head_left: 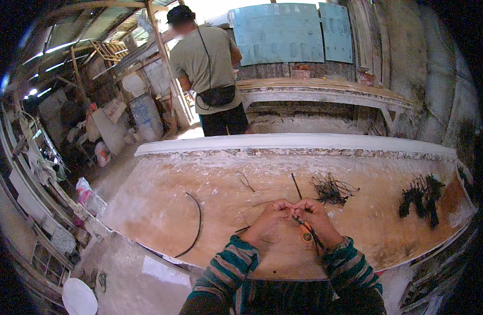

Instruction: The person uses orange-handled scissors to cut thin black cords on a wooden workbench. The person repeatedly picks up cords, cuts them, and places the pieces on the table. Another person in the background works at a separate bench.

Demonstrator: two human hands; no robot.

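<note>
My left hand [274, 216] and my right hand [315, 218] meet over the middle of the wooden tabletop, fingers pinched together at the tips. What they pinch is too small to make out. Under the right palm shows a small tool with an orange handle [306, 234]; whether that hand grips it or it lies on the board, I cannot tell. A black cord piece [296, 186] lies just beyond the fingers. To the right of it is a loose tangle of thin black cords [333, 189]. A longer black cord [199, 223] curves on the board at left.
Bundles of black cords [422, 199] lie at the table's right end. A raised white ledge [299, 140] runs along its far edge. Beyond, a person [212, 68] stands with back turned near a long bench [325, 93]. A white round lid [80, 296] is at lower left.
</note>
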